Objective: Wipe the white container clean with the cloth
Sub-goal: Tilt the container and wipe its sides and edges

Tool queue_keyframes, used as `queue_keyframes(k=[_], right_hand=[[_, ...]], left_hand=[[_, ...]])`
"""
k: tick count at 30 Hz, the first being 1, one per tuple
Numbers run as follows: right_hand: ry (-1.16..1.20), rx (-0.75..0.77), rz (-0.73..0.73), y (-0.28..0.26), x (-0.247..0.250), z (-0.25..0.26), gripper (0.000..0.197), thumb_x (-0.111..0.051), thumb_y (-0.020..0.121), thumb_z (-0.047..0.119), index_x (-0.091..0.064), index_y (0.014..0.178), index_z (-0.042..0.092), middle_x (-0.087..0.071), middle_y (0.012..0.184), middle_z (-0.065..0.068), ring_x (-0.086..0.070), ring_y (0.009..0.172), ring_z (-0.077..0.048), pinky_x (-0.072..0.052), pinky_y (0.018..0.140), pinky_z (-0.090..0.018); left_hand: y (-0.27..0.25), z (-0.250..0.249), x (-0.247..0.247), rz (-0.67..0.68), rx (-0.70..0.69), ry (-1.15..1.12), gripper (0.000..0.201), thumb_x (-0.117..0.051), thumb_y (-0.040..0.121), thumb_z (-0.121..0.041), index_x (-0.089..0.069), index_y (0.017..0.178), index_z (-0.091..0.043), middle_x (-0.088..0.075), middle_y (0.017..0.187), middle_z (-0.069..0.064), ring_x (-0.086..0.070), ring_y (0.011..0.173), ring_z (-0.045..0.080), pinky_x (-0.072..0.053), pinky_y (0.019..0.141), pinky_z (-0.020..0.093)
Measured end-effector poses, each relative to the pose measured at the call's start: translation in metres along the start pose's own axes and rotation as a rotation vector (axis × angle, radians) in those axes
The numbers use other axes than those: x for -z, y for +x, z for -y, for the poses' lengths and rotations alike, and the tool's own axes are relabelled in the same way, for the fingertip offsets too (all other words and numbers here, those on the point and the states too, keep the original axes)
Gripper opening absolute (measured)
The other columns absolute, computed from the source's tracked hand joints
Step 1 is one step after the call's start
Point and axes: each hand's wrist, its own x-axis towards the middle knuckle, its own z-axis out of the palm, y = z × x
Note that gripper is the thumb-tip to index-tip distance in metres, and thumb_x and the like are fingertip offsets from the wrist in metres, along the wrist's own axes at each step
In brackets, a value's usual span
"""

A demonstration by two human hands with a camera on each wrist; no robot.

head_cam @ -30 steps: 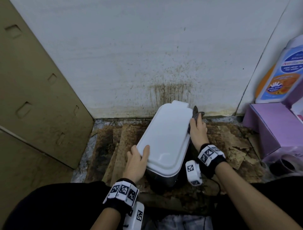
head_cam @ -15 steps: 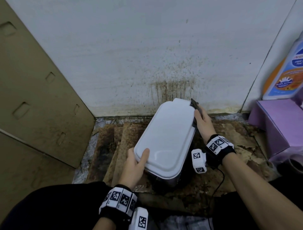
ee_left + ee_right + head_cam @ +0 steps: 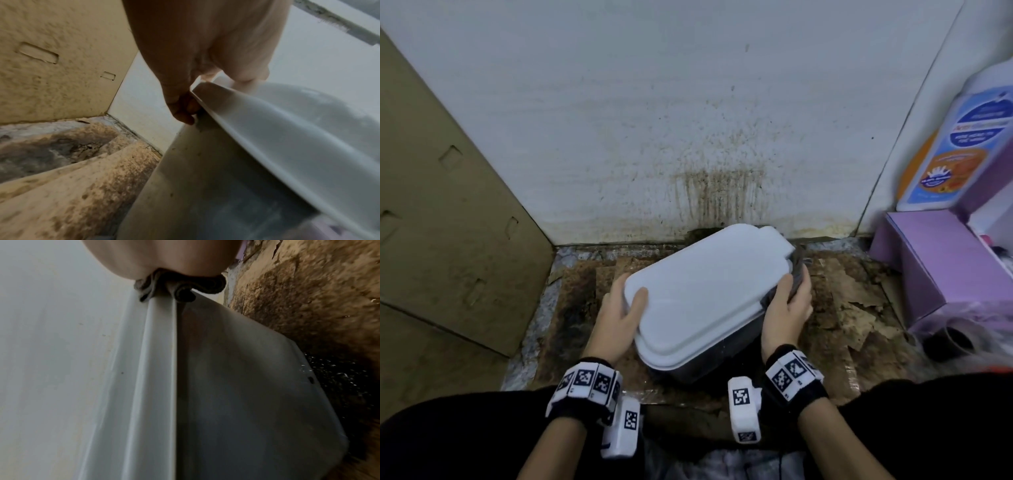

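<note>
The white container (image 3: 702,291) with its white lid lies tilted on the stained floor in the head view. My left hand (image 3: 619,308) grips its near left corner, thumb on the lid and fingers under the rim (image 3: 197,91). Against the container's right side my right hand (image 3: 789,301) holds a dark grey cloth (image 3: 796,270). In the right wrist view the bunched cloth (image 3: 180,285) sits on the lid's edge (image 3: 160,353) under my palm. The container's grey side wall (image 3: 205,186) shows small specks.
A dirty white wall (image 3: 688,120) stands right behind the container. A cardboard panel (image 3: 441,205) leans at the left. At the right are a purple box (image 3: 941,260) and a bottle with a blue and orange label (image 3: 955,150). Torn, stained cardboard (image 3: 859,301) covers the floor.
My right hand with the cloth has slid back along the container's right edge from the far corner toward me. The container's near end has swung left and the lid looks more tilted.
</note>
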Motion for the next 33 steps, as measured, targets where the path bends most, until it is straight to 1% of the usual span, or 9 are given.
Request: queue_keyframes(k=[3, 8, 11, 13, 17, 21, 23, 27, 33], right_hand=[[-0.031, 0.032, -0.004, -0.007, 0.000, -0.008, 0.050, -0.032, 0.105, 0.046, -0.029, 0.153, 0.033, -0.030, 0.157, 0.006, -0.013, 0.147, -0.015, -0.022, 0.119, -0.044], [0.071, -0.015, 0.037, 0.009, -0.002, -0.013, 0.047, -0.035, 0.102, 0.052, -0.035, 0.148, 0.042, -0.037, 0.153, 0.009, -0.030, 0.144, -0.018, -0.032, 0.116, -0.048], [0.142, -0.074, 0.034, 0.015, 0.000, -0.004, 0.046, -0.035, 0.105, 0.045, -0.035, 0.150, 0.036, -0.042, 0.142, 0.014, -0.044, 0.129, -0.010, -0.041, 0.105, -0.034], [0.180, -0.101, 0.021, 0.019, 0.000, 0.004, 0.046, -0.034, 0.107, 0.039, -0.033, 0.152, 0.031, -0.041, 0.132, 0.017, -0.044, 0.117, -0.004, -0.038, 0.095, -0.026], [0.218, -0.121, -0.017, 0.030, 0.000, 0.012, 0.045, -0.034, 0.108, 0.034, -0.035, 0.152, 0.027, -0.048, 0.119, 0.016, -0.044, 0.111, -0.005, -0.038, 0.091, -0.024], [0.216, -0.138, 0.039, 0.049, -0.004, 0.016, 0.044, -0.036, 0.107, 0.035, -0.037, 0.151, 0.029, -0.048, 0.134, 0.009, -0.049, 0.119, -0.010, -0.042, 0.101, -0.032], [0.202, -0.142, 0.083, 0.061, -0.007, 0.018, 0.043, -0.038, 0.107, 0.033, -0.041, 0.149, 0.027, -0.052, 0.127, 0.006, -0.053, 0.110, -0.011, -0.043, 0.098, -0.032], [0.228, -0.180, 0.152, 0.078, -0.005, 0.024, 0.043, -0.043, 0.105, 0.030, -0.044, 0.148, 0.021, -0.055, 0.118, 0.004, -0.055, 0.113, -0.015, -0.045, 0.100, -0.036], [0.250, -0.214, 0.198, 0.076, 0.006, 0.025, 0.041, -0.046, 0.105, 0.029, -0.048, 0.145, 0.022, -0.062, 0.119, 0.009, -0.060, 0.113, -0.016, -0.047, 0.104, -0.042]], left_hand=[[0.005, 0.005, 0.001, 0.026, 0.038, 0.008, 0.071, -0.048, 0.086, -0.081, -0.034, 0.147, -0.047, -0.045, 0.148, -0.005, -0.042, 0.138, 0.022, -0.041, 0.111, 0.056], [-0.009, -0.015, -0.007, -0.049, 0.106, 0.090, 0.062, -0.027, 0.101, -0.066, -0.021, 0.157, -0.040, -0.027, 0.159, 0.007, -0.036, 0.141, 0.027, -0.032, 0.104, 0.042], [-0.011, -0.013, -0.015, -0.075, 0.124, 0.077, 0.060, -0.025, 0.104, -0.058, -0.018, 0.160, -0.035, -0.025, 0.159, 0.010, -0.035, 0.141, 0.028, -0.028, 0.098, 0.038], [-0.013, -0.011, -0.016, -0.082, 0.130, 0.073, 0.065, -0.025, 0.103, -0.062, -0.018, 0.160, -0.032, -0.025, 0.158, 0.011, -0.035, 0.140, 0.030, -0.029, 0.100, 0.038], [-0.019, -0.001, -0.017, -0.068, 0.136, 0.090, 0.077, -0.029, 0.094, -0.074, -0.025, 0.153, -0.025, -0.032, 0.154, 0.012, -0.035, 0.137, 0.026, -0.034, 0.108, 0.047], [-0.032, -0.008, -0.022, -0.080, 0.165, 0.075, 0.079, -0.037, 0.096, -0.069, -0.020, 0.156, -0.022, -0.035, 0.156, 0.007, -0.039, 0.139, 0.026, -0.035, 0.112, 0.045], [-0.039, -0.019, -0.026, -0.069, 0.154, 0.046, 0.079, -0.044, 0.099, -0.060, -0.015, 0.158, -0.018, -0.038, 0.156, 0.003, -0.042, 0.137, 0.023, -0.037, 0.103, 0.037], [-0.042, -0.030, -0.028, -0.070, 0.156, -0.005, 0.076, -0.050, 0.100, -0.052, -0.014, 0.158, -0.018, -0.048, 0.144, 0.000, -0.048, 0.112, 0.014, -0.035, 0.087, 0.028], [-0.024, -0.023, -0.016, -0.075, 0.091, -0.085, 0.074, -0.060, 0.095, -0.052, -0.025, 0.157, -0.030, -0.048, 0.149, -0.009, -0.049, 0.131, 0.015, -0.040, 0.104, 0.036]])
